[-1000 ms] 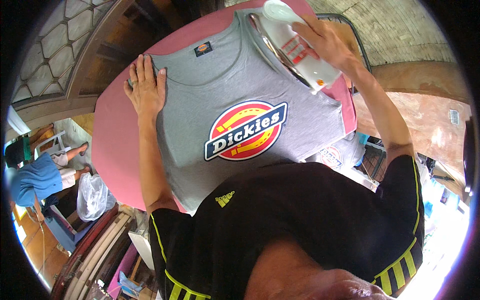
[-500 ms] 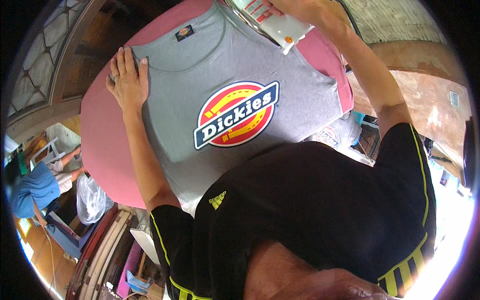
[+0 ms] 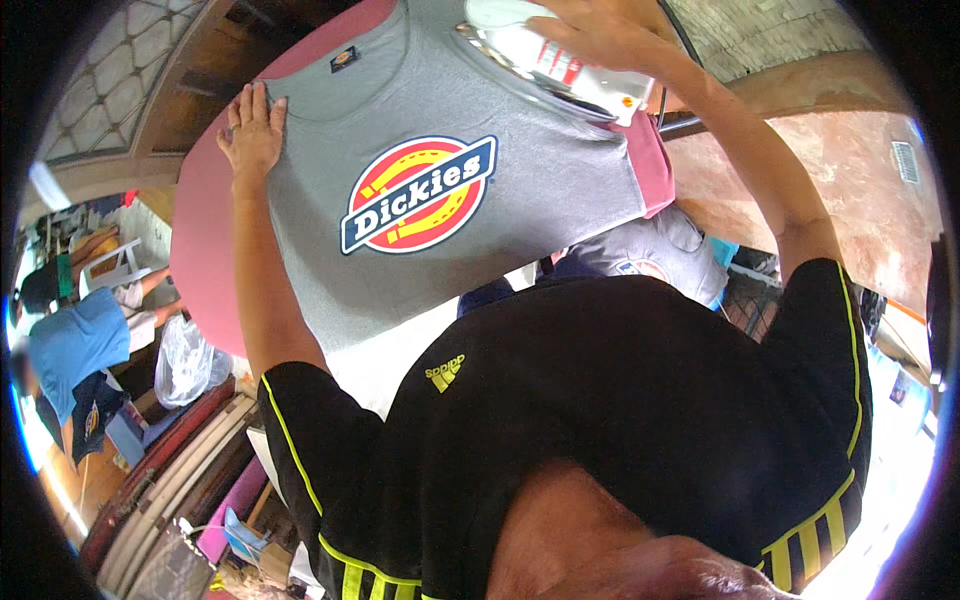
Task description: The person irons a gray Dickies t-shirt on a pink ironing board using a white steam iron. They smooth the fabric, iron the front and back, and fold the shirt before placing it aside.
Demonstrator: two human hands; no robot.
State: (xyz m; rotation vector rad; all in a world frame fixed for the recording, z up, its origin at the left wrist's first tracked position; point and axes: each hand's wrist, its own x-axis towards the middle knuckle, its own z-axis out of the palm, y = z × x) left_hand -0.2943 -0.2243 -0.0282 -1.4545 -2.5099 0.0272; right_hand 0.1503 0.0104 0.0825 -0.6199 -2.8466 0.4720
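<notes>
A grey tank top [image 3: 540,190] with a round red, yellow and blue print lies spread over a pink padded ironing board [image 3: 210,250]. My left hand [image 3: 253,135] rests flat with fingers extended on the garment's left edge, beside the neckline. At the upper right, my right hand [image 3: 605,35] is closed around the handle of a white and silver iron [image 3: 590,82]. The iron lies over the strap and armhole area at the right of the garment. The picture's top edge partly cuts off the iron and my right hand.
Another grey printed garment [image 3: 690,250] lies beyond the board's near right side. A clear plastic bag [image 3: 187,362] hangs at the left, above long rolls [image 3: 180,490]. A person in a blue shirt [image 3: 85,335] is farther left. A mottled wall [image 3: 810,170] stands at the right.
The iron has shifted rightward across the garment, covering its right strap and armhole. My left hand stays on the left edge. The whole view has shifted, with the tank top now farther left and higher.
</notes>
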